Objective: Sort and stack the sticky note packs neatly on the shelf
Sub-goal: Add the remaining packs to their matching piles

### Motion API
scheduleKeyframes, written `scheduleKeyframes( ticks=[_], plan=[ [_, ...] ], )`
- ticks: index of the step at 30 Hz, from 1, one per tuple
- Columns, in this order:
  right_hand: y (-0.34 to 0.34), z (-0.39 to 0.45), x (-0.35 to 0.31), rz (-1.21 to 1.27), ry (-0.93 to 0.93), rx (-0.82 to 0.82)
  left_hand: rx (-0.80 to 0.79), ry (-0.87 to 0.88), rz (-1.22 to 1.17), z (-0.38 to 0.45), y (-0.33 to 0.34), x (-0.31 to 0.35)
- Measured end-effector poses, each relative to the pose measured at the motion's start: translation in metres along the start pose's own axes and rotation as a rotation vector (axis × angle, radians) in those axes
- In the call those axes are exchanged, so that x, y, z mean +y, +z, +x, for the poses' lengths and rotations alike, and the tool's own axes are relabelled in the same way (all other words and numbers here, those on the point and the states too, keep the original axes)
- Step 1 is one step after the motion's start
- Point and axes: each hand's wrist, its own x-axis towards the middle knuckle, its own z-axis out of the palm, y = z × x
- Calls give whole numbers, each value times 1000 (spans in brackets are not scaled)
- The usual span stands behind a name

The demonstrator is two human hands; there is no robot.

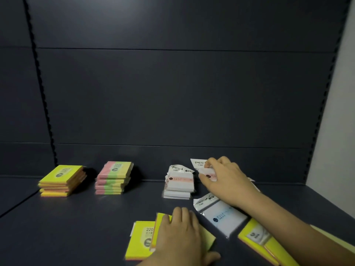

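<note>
The dark shelf [57,217] spread out under me, and along its back, from about ten o'clock round to one o'clock, stood the three piles I judged already sorted: the yellow stack [62,181] farthest left, the pink-green-yellow stack [113,177] to its right, and the white stack [179,184] near twelve o'clock. Closer to me the unsorted packs lay loose: two yellow packs [141,240] overlapping at six o'clock, a white bagged pack [221,215] at about four o'clock, and another yellow pack [255,238] partly under my right forearm at five o'clock. My left hand [181,233] lay on the upper of the two yellow packs with fingers curved over its far edge; whether it had truly closed on it I cannot tell. My right hand [224,175] reached to one o'clock, just right of the white stack, with fingers curled round a small white pack [206,172] whose printed bag flap stuck out behind. I judged the step to be adding that white pack to the white stack; the next move called for carrying it left, squaring it over the top pack, and setting it down gently so the slightly uneven pile did not slide.
</note>
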Motion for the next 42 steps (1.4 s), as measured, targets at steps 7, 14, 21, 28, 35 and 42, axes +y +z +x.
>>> scheduleKeyframes(
  ticks=[7,14,21,28,35,42],
  plan=[
    [5,11,-11,0,-60,-33,-33,-54,-36,-3,-20,-37],
    [25,17,-43,-13,-22,-29,186,6,-58,-17,-19,-139],
    [40,19,-73,-66,97,-15,341,56,-204,-21,-23,-227],
    [54,41,-77,-118,169,-35,423,83,-116,-13,-26,-257],
    [88,60,-67,-159,172,-108,441,43,-150,-3,-8,-269],
    [102,61,-72,-261,179,-84,499,73,-162,18,-4,-287]
  ],
)
